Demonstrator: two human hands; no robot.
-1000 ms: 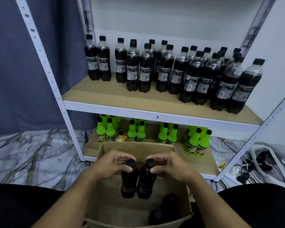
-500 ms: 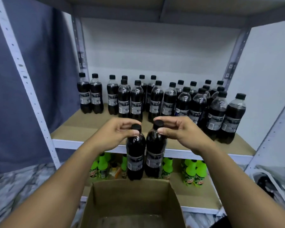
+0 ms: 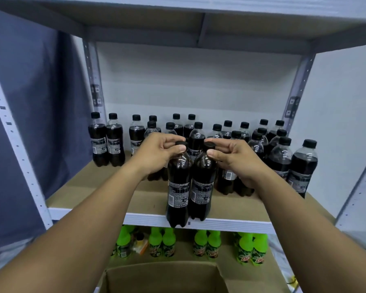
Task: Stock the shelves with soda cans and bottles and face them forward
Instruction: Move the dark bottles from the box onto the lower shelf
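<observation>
My left hand (image 3: 156, 153) pinches the black cap of a dark cola bottle (image 3: 178, 187). My right hand (image 3: 232, 157) pinches the cap of a second dark cola bottle (image 3: 202, 185) right beside it. Both bottles hang upright and side by side over the front edge of the middle shelf (image 3: 106, 185), their bases level with its white front rail. Their small-print label sides are turned toward me. Several more cola bottles (image 3: 281, 159) stand in rows at the back and right of that shelf, some hidden behind my hands.
Green soda bottles (image 3: 207, 244) line the lower shelf. An open cardboard box (image 3: 165, 275) sits below my arms. White perforated uprights (image 3: 15, 140) frame the shelf, another board lies overhead, and a blue curtain hangs at the left.
Both hands lifted the two cola bottles out of the cardboard box and carried them up and forward to the front edge of the middle shelf. The camera tilted upward.
</observation>
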